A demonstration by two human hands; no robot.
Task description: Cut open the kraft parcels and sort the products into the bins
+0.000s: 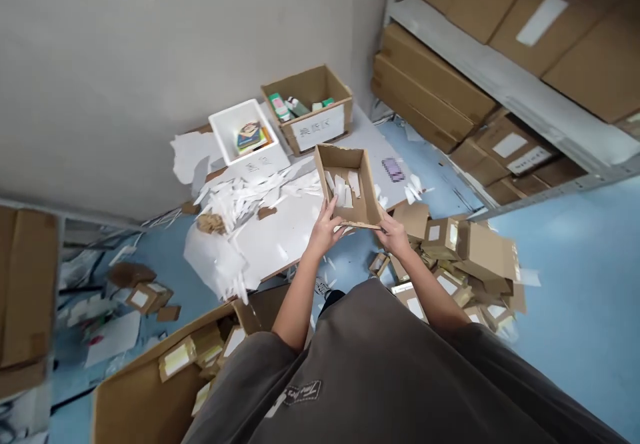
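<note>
Both of my hands grip a small open cardboard box (369, 194), tilted toward me over the near right part of the table. Several white paper strips (343, 191) lie inside it. My left hand (326, 229) has its thumb over the near left rim. At the near right corner, my right hand (393, 233) is closed on the wall; its fingers under the box are partly hidden. Just behind stands a larger cardboard box (320, 129) with a white handwritten label and green and white packs inside. To its left is a white plastic bin (260, 164) holding a few colourful booklets.
Shredded white paper heaps on the table (285, 231). Discarded cardboard boxes (480, 251) pile on the blue floor at right. A big carton (135, 391) with small boxes stands at lower left. Metal shelving (450, 37) with cartons rises at right.
</note>
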